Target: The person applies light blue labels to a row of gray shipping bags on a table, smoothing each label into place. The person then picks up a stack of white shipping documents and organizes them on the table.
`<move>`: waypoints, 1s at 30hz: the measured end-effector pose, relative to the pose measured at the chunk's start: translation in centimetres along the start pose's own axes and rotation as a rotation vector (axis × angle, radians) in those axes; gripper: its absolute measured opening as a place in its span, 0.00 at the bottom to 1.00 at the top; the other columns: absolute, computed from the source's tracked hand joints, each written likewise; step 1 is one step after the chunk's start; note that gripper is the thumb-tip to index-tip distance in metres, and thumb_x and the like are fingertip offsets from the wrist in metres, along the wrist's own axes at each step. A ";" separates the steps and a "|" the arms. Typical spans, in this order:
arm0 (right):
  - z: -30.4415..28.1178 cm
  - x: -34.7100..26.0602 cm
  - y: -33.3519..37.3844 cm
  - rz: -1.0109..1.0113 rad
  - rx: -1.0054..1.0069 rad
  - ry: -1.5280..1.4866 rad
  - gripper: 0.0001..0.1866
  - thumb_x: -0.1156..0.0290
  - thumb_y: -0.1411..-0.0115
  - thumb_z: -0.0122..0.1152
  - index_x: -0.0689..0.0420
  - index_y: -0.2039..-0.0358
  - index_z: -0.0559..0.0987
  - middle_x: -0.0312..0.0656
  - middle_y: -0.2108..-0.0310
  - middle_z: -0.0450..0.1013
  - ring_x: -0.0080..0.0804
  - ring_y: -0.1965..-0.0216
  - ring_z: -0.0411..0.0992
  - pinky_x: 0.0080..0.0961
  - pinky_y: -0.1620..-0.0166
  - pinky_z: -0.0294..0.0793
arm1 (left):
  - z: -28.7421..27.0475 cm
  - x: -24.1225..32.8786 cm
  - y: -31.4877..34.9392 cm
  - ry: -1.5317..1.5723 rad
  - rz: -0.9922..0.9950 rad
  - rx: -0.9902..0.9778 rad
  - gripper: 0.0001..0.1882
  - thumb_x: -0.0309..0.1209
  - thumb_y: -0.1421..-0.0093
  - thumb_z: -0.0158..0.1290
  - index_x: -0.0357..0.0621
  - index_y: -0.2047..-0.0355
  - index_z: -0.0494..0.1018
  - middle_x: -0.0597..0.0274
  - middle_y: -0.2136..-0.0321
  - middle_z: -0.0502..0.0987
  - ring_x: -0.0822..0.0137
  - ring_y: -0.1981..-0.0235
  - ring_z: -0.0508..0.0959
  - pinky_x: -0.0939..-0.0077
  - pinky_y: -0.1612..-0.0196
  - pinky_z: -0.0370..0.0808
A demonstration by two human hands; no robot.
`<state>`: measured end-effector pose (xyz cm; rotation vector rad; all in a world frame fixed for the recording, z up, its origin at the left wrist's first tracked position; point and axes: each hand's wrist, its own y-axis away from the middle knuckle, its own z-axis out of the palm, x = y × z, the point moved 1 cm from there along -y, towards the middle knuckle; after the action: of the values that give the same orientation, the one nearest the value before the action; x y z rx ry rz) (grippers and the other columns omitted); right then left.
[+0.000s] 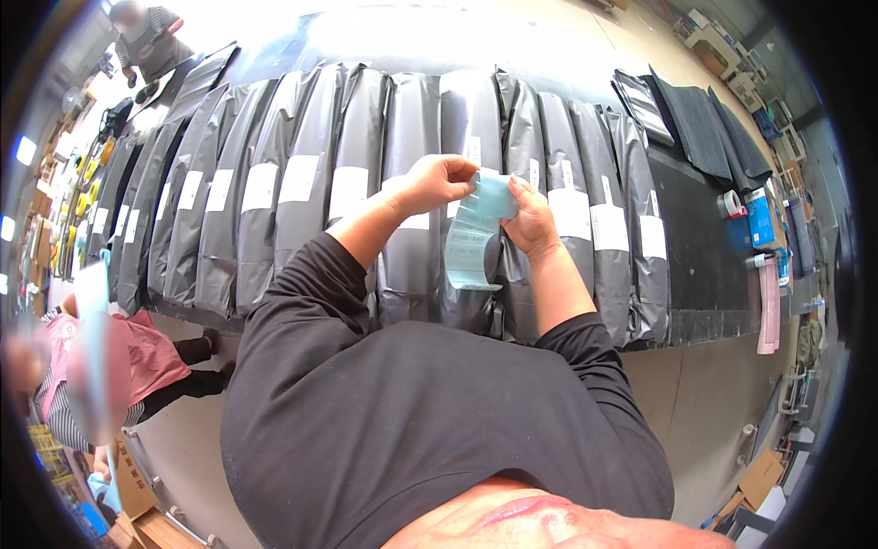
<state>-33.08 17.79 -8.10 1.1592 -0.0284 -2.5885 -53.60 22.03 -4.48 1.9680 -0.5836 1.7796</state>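
Note:
Between my two hands hangs a light-blue strip of labels [468, 240], its lower end curling to the left. My left hand [432, 185] pinches its upper left edge between thumb and fingertips. My right hand [532, 218] grips the upper right edge, thumb on top. Below the strip lies a row of long grey plastic-wrapped parcels [409, 119], side by side. Most carry a white label, such as the label [299, 178] left of my arm. My hands and the strip cover parts of the middle parcels.
The parcels lie on a dark table [700, 261]. Folded dark sheets [700, 123], a tape roll [731, 204] and a blue box [760, 220] are at its right. A person in pink [151, 361] is at the left; another person [151, 41] stands far left.

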 end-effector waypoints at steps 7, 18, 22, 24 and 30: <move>2.9 -0.4 2.0 0.105 -0.049 0.178 0.16 0.61 0.38 0.59 0.56 0.54 0.77 0.35 0.57 0.75 0.25 0.55 0.73 0.28 0.51 0.72 | 2.0 1.1 4.2 -0.343 0.392 0.463 0.08 0.23 0.45 0.54 0.45 0.66 0.80 0.62 0.66 0.77 0.66 0.66 0.80 0.80 0.59 0.76; 7.4 4.6 2.1 -0.128 -0.023 0.497 0.13 0.63 0.38 0.62 0.61 0.69 0.81 0.30 0.75 0.75 0.15 0.75 0.67 0.14 0.71 0.68 | 3.2 -1.4 9.9 0.666 0.017 0.428 0.11 0.25 0.42 0.58 0.39 0.58 0.75 0.63 0.64 0.78 0.72 0.64 0.78 0.78 0.57 0.75; 7.8 6.5 0.1 -0.049 0.047 0.742 0.12 0.62 0.37 0.61 0.59 0.67 0.81 0.29 0.73 0.75 0.13 0.73 0.68 0.14 0.69 0.68 | 0.0 -1.8 10.3 0.743 0.038 0.433 0.09 0.26 0.40 0.56 0.38 0.59 0.76 0.63 0.65 0.79 0.73 0.63 0.77 0.78 0.56 0.74; 8.8 6.3 -0.3 0.062 0.079 0.797 0.14 0.60 0.38 0.62 0.60 0.67 0.81 0.28 0.75 0.74 0.13 0.75 0.68 0.14 0.70 0.67 | -2.1 -2.1 10.2 0.694 0.011 0.392 0.10 0.27 0.40 0.57 0.38 0.59 0.75 0.63 0.65 0.79 0.73 0.63 0.77 0.78 0.57 0.74; 11.9 6.8 -0.1 0.247 -0.076 0.867 0.15 0.61 0.42 0.66 0.61 0.63 0.80 0.32 0.69 0.76 0.17 0.68 0.71 0.19 0.62 0.71 | -12.0 -3.0 5.8 0.273 -0.145 0.199 0.10 0.30 0.43 0.58 0.38 0.63 0.76 0.63 0.69 0.79 0.73 0.66 0.78 0.77 0.60 0.73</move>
<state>-46.08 14.74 -5.04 1.9859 0.1076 -1.6882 -67.00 24.19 -6.23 1.7918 -0.1755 2.0312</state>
